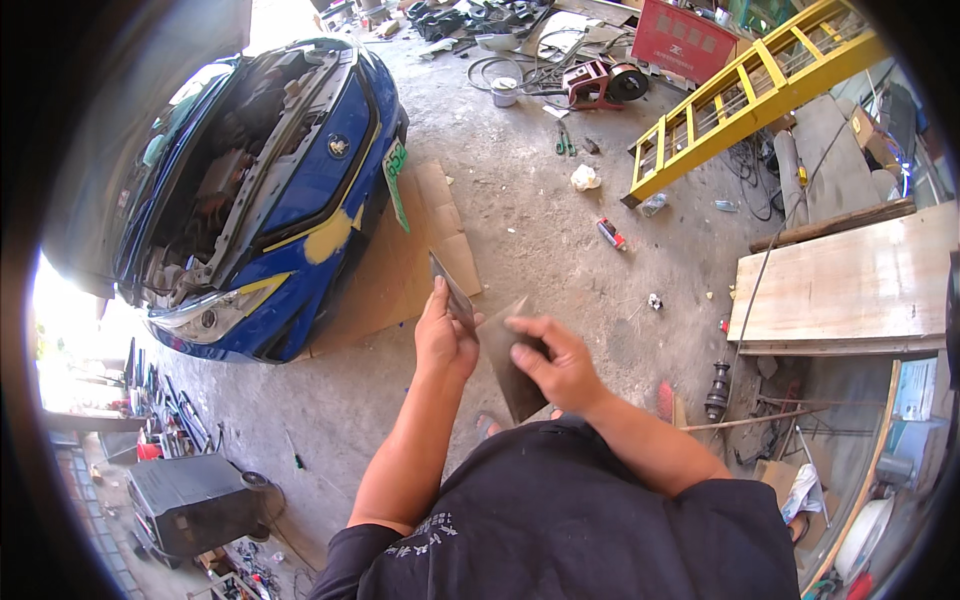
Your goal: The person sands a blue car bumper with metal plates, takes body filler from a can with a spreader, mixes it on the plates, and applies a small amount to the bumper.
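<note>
The left hand (447,340) grips a plate (455,290), the right hand (565,365) a dark sheet (508,368); tan filler (328,238) already sits on the car (325,170), apparently still unpainted.

Noted on floor (540,215): cardboard (450,240) toward left edge; can (611,234), white wad (585,178) mid-floor; bucket (505,94) toward far edge.

A thin grey plate (457,293) stands in the left hand (447,340), steeply tilted, its upper end toward eleven o'clock. Just beside it, at about four o'clock, a wider grey-brown sheet (510,378) is held in the right hand (560,368). This sheet is flat, somewhat blurred, with its lower corner toward six o'clock.
</note>
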### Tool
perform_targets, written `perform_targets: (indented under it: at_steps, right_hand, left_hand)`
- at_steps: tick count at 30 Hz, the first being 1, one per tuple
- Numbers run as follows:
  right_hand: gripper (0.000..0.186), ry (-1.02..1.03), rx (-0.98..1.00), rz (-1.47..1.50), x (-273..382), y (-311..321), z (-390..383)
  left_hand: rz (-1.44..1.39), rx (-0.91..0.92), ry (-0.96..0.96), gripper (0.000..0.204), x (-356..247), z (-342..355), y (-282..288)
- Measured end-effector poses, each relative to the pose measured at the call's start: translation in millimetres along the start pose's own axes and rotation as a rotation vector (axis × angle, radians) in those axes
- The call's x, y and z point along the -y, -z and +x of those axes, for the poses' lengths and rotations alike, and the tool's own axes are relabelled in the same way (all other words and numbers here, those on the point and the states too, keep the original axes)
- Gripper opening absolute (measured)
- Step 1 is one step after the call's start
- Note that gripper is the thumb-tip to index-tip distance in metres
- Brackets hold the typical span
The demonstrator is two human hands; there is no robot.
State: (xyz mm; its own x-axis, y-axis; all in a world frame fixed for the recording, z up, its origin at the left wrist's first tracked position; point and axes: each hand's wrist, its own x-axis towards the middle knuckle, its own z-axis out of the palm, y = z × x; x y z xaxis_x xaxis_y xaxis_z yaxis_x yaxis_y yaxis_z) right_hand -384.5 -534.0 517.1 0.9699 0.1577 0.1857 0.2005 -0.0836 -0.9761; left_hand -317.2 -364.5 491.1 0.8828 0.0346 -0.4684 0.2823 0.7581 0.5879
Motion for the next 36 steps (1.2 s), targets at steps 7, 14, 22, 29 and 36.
perform_targets:
  at_steps: [7,14,22,29,36]
  right_hand:
    - [0.03,-0.023,-0.249,0.273,13,-2,39]
    - [0.033,-0.242,-0.042,0.6,-8,-24,-8]
    - [0.037,-0.323,-0.036,0.462,8,-18,4]
    - [0.036,-0.28,-0.066,0.511,12,-11,6]
    - [0.035,-0.294,-0.1,0.561,22,5,19]
  left_hand:
    - [0.055,0.077,-0.357,0.049,-14,-14,-18]
    - [0.105,0.122,-0.734,0.059,-16,-35,-42]
    - [0.172,0.436,-0.725,0.047,-13,-46,-40]
    - [0.17,0.506,-0.629,0.047,-16,-52,-36]
    - [0.153,0.56,-0.532,0.047,-16,-54,-32]
